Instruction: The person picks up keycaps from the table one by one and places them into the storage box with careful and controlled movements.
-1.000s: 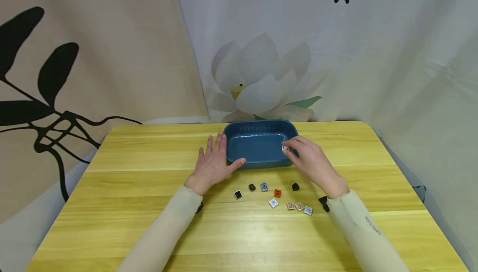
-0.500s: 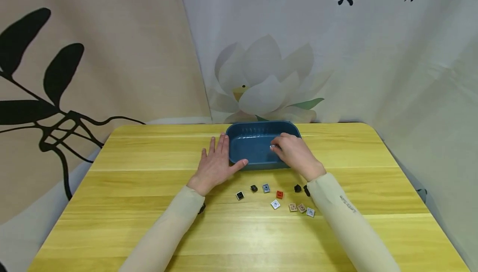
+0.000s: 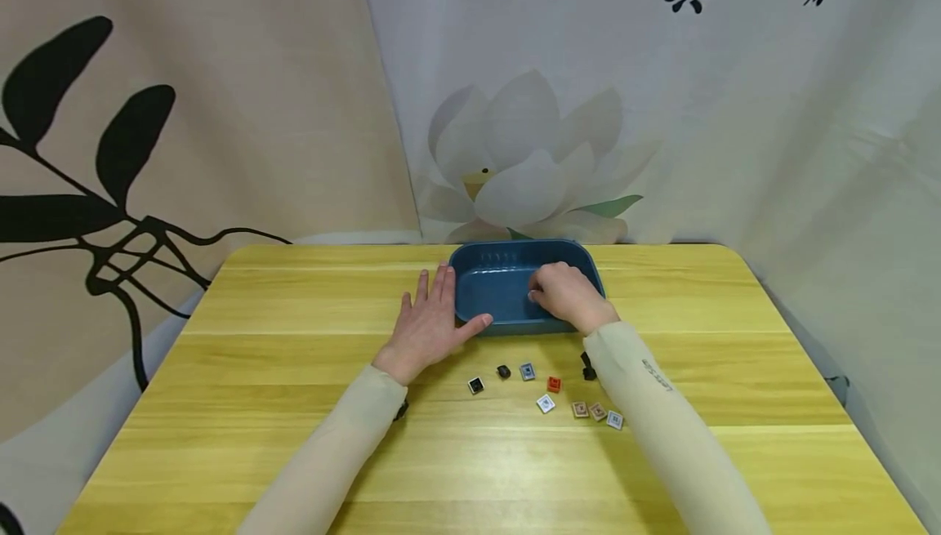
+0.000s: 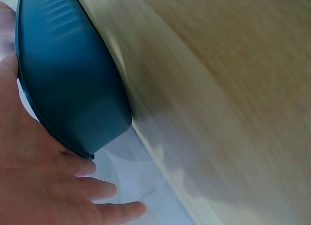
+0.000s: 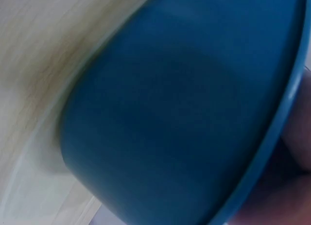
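Observation:
My left hand (image 3: pixel 426 329) lies spread at the left end of a dark blue rectangular basin (image 3: pixel 488 286), its thumb over the near rim. In the left wrist view, the fingers (image 4: pixel 97 188) reach along the basin's outer wall. My right hand (image 3: pixel 566 294) is inside the basin's right part, fingers curled and pointing down. The small white square piece, like a keycap, that it pinched earlier is now hidden by the fingers. From the right wrist, the basin's wall (image 5: pixel 160 118) covers most of the view, with blurred fingers (image 5: pixel 277 205) beyond the rim.
Several small keycap-like pieces lie in front of the basin: a red one (image 3: pixel 554 385), a blue-grey one (image 3: pixel 527 372), a white one (image 3: pixel 546 403), tan ones (image 3: pixel 580 410) and black ones (image 3: pixel 476 385). The right sleeve (image 3: pixel 654 388) passes beside them. A printed curtain (image 3: pixel 544 110) hangs behind the wooden table (image 3: pixel 294 314).
My right hand has moved left and down into the basin with the white piece, which has dropped out of sight behind the fingers. The left hand stays on the basin; the head view shifts slightly.

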`<state>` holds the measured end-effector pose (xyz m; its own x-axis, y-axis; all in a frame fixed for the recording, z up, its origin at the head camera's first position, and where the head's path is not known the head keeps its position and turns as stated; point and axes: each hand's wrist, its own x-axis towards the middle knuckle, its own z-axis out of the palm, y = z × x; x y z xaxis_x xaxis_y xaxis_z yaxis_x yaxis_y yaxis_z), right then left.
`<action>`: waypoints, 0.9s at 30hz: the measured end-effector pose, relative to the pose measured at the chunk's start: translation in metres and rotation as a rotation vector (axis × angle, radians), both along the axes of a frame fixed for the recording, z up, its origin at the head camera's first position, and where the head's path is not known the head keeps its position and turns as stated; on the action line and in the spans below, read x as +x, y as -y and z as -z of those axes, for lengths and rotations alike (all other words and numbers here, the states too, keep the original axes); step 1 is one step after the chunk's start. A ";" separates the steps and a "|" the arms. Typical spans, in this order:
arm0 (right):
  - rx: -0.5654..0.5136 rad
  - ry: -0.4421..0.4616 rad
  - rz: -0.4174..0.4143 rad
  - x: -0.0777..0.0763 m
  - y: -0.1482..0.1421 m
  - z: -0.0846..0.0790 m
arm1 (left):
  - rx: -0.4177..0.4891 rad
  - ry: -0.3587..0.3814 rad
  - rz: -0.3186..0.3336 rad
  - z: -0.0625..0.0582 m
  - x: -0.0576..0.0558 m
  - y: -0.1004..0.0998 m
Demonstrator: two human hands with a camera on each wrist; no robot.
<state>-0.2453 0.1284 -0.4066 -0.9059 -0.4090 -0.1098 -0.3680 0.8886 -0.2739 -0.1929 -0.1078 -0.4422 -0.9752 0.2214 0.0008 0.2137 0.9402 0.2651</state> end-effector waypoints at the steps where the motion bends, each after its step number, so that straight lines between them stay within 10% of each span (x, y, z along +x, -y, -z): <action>1: 0.006 0.006 0.003 0.000 0.000 0.001 | 0.003 0.001 0.001 0.000 0.000 -0.001; 9: 0.006 -0.052 0.013 0.009 -0.007 0.000 | 0.010 -0.009 0.006 -0.001 -0.001 -0.004; 27: -0.198 -0.358 -0.052 0.086 -0.039 -0.013 | 0.002 -0.015 0.001 0.003 -0.001 -0.002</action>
